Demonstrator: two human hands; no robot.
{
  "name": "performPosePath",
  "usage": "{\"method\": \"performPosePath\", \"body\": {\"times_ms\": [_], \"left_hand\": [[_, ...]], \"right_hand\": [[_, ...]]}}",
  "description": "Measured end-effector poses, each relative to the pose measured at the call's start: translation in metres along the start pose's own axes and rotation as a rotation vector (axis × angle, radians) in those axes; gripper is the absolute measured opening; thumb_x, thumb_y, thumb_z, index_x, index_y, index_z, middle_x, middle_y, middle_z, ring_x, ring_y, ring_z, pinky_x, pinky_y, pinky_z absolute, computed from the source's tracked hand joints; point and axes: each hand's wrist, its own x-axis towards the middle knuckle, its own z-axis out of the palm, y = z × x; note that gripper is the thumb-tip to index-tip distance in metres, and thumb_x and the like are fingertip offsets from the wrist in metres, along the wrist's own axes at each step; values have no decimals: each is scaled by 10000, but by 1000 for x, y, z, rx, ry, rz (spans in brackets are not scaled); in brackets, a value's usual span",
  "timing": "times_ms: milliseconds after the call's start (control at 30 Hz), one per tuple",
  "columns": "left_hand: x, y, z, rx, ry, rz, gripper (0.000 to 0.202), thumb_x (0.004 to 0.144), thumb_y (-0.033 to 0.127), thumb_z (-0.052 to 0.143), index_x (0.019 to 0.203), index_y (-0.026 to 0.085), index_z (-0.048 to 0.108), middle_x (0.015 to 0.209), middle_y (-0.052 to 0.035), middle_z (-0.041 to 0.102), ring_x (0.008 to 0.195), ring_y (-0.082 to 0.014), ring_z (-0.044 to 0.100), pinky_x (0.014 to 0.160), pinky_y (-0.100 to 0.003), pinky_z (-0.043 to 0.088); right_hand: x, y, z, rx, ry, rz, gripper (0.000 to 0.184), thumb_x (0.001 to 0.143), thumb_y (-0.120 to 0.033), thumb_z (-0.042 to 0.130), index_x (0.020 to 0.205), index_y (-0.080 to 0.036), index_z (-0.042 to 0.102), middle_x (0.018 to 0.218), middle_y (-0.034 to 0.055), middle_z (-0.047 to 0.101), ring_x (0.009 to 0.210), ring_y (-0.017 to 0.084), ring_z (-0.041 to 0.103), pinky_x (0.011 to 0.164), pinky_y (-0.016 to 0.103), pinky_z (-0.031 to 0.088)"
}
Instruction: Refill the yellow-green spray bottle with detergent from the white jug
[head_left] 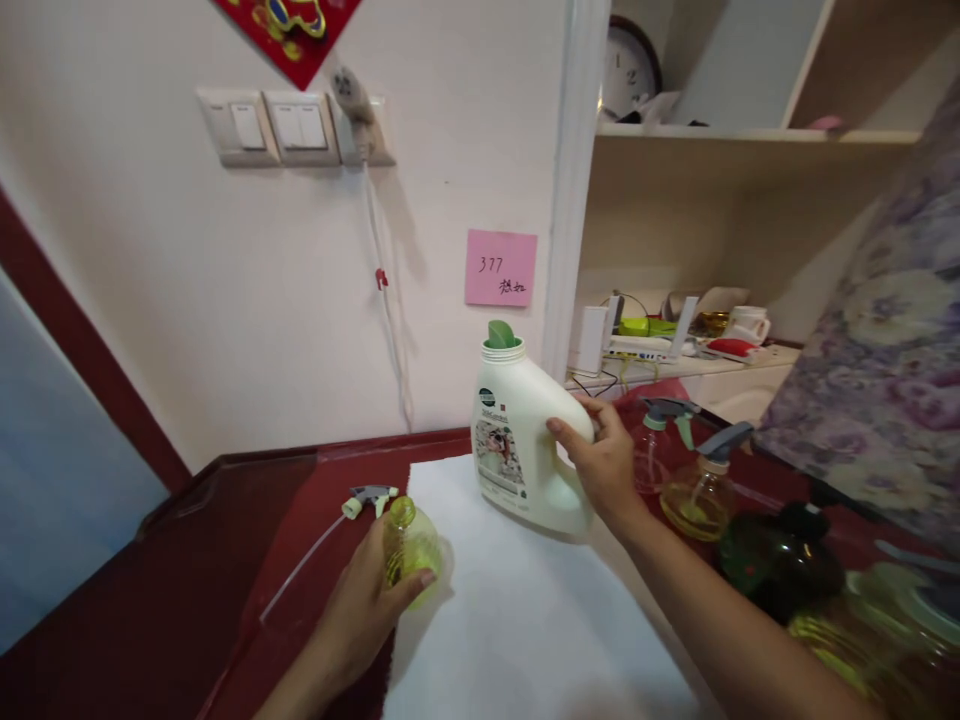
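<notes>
My right hand (pixel 604 460) grips the handle of a large pale green detergent jug (pixel 525 440). The jug is uncapped, with a green pour spout (pixel 501 335) in its neck, and it leans slightly over white paper. Wrapped around a small clear yellow bottle (pixel 420 550) is my left hand (pixel 367 590); the bottle's neck is open at the top. Just beyond that hand, a grey and white spray head (pixel 371 499) lies on the dark red table with its thin tube pointing towards me.
White paper (pixel 517 620) covers part of the dark red table (pixel 195 580). Several bottles stand on the right, among them a yellow spray bottle (pixel 701 500) and a dark green bottle (pixel 784 560). Behind, a white cable (pixel 386 330) hangs along the wall; a floral curtain (pixel 870 360) hangs right.
</notes>
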Motion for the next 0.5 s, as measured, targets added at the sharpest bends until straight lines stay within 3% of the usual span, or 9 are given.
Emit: {"method": "performPosePath", "body": {"times_ms": [233,367,500], "left_hand": [[2,1,-1,-30,-45,-41,708,817,444,682,1443,228,431,1391,-143,615,1349,-368,532,1119,-505,424],[2,6,-1,-37,-41,-24,677,816,454,681,1410,214,461,1349,-134,638,1321,-358,554,1105,-484,440],[1,7,-1,-50,-39,-14,663,819,452,682,1399,214,467,1331,-126,645,1299,-355,571,1097,-485,445]], "right_hand": [[-11,34,8,0,37,47,601,757,-576,775,1174,-179,603,1099,94,693,971,251,656,841,420,545],[-13,34,4,-51,-12,39,566,789,-573,741,1201,-207,612,1120,88,690,999,267,646,889,449,521],[-13,26,-5,-127,-18,-5,643,790,-538,731,1298,-175,581,1248,146,599,1132,313,591,1002,516,462]]}}
